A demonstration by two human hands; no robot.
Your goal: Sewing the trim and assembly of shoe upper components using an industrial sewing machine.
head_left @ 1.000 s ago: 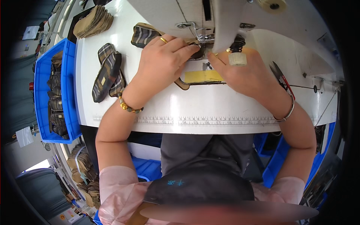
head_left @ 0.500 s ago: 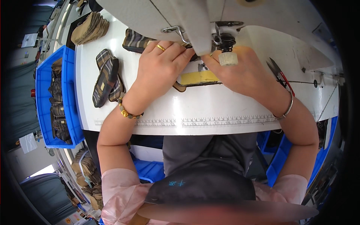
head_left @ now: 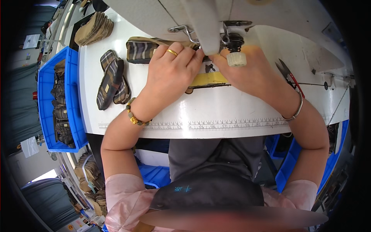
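Note:
My left hand [head_left: 174, 73], with a gold ring, is closed on a long plaid fabric piece [head_left: 138, 50] with a zipper and khaki edge, fingers bent toward the sewing machine's needle area. My right hand [head_left: 249, 75] is curled beside the needle area, fingertips partly hidden behind the knurled knob [head_left: 236, 59] and machine head [head_left: 199, 17]; what they grip is unclear. A yellow strip [head_left: 205, 79] lies on the machine bed between my hands. Two plaid pieces [head_left: 108, 87] lie crossed to the left. Red-handled scissors [head_left: 291, 77] lie right of my right hand.
A blue bin [head_left: 71, 104] of plaid pieces stands along the table's left edge. A khaki stack [head_left: 92, 29] sits at back left, and bundled khaki pieces [head_left: 87, 174] are below left. The white tabletop [head_left: 162, 131] has a printed ruler near its front edge; more blue bins [head_left: 152, 172] are underneath.
The plaid piece's far end has shifted left and toward me, turning more level. My left hand has shifted slightly with it; my right hand stays by the needle area.

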